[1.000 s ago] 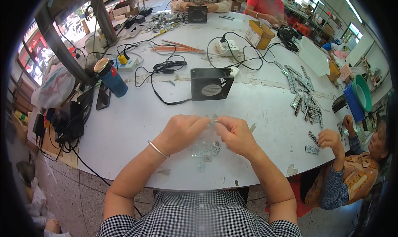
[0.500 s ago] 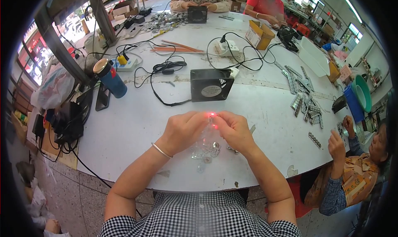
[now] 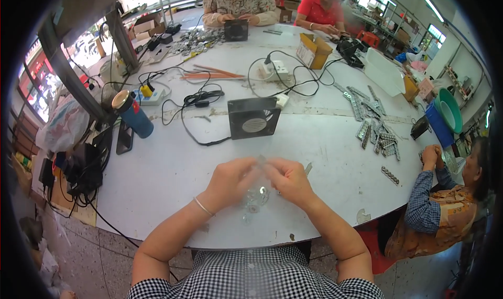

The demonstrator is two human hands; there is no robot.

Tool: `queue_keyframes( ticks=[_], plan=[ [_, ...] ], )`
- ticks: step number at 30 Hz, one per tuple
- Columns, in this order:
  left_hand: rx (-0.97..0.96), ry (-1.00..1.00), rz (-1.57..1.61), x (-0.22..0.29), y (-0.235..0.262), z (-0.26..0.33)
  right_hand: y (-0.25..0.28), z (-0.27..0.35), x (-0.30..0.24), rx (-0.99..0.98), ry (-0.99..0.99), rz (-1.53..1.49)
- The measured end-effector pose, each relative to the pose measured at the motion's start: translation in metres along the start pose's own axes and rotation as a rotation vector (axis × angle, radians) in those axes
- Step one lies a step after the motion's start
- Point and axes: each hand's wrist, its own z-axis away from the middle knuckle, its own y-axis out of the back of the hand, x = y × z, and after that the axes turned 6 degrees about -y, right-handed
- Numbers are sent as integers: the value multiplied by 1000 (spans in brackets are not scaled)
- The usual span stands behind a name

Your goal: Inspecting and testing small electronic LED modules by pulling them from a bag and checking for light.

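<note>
My left hand and my right hand meet over the near middle of the table, fingertips pinched together. Between them is a small greyish piece, blurred and mostly covered by the fingers; I cannot make out its kind. Just below the hands lie several small clear and silvery pieces in a loose group. Beyond the hands stands a black square fan with a round pale label, its cable running off to the left.
On the white table are a blue flask, a phone, a power strip, orange sticks, a yellow box and silver strips of parts. Co-workers sit across and at the right.
The red glow at my fingertips is gone. The view has tilted, so the table things sit lower and further left. The co-worker at the right has brought both hands together.
</note>
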Motion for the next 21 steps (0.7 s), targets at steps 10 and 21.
queue_keyframes(
  ticks=[10,21],
  plan=[
    [-271,-57,-18,6,-20,-12,34,22,14,242,66,61],
    [-461,16,344,18,3,-23,13,24,-12,-62,200,165]
  ],
)
